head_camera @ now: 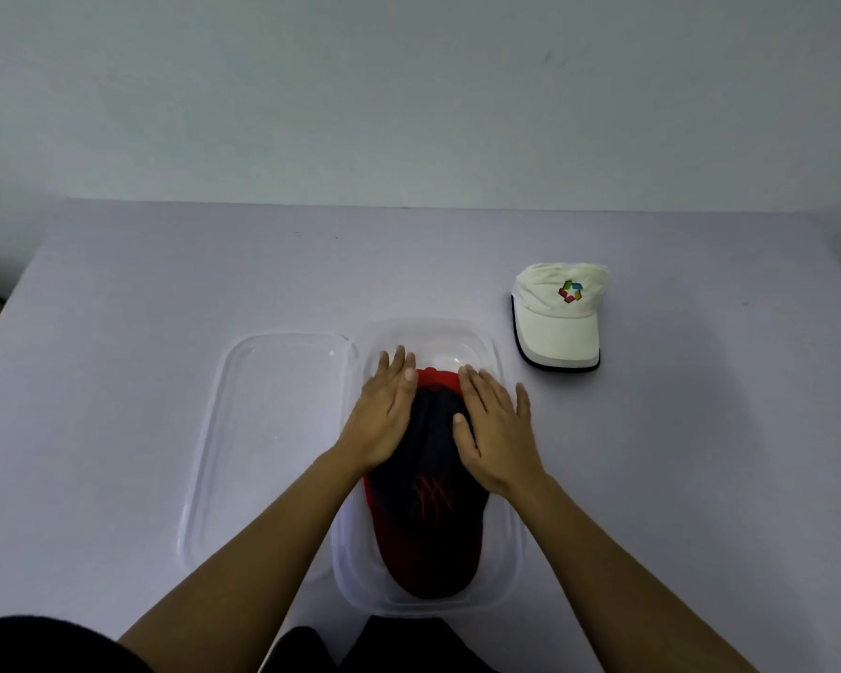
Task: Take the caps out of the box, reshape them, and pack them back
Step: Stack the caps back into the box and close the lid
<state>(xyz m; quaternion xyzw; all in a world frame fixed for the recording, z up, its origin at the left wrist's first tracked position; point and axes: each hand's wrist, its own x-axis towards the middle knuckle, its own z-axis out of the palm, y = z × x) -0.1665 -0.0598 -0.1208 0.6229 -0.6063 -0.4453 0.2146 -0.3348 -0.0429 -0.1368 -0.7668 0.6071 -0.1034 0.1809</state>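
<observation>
The dark cap with red trim (433,527) lies inside the clear box (512,551), brim toward the box's near end, crown toward its far end. Both hands lie flat on the crown, the left hand (387,415) on the side nearer the lid, the right hand (498,429) on the opposite side. The fingers (399,365) of both hands are straight and slightly spread, pressing or touching the fabric and curled round nothing; the right thumb rests on top of the crown.

Whether this cap is being settled in or is about to be lifted out, 1 picture cannot tell. Either way the 2 palms should work evenly from both sides so the crown keeps its dome, and the brim should not be bent against the box's near wall.

The fingertips reach close to the box's far wall, and the right hand's outer finger lies over the box's right rim, so slack is small there. The loose lid (263,429) lies hard against the box's left rim, which hampers a leftward sweep. The white cap (559,313) sits on the bench (142,308) beyond the box's far right corner, apart from it. Straight up looks the freest way out, and the bench runs on well past the box's far end.
</observation>
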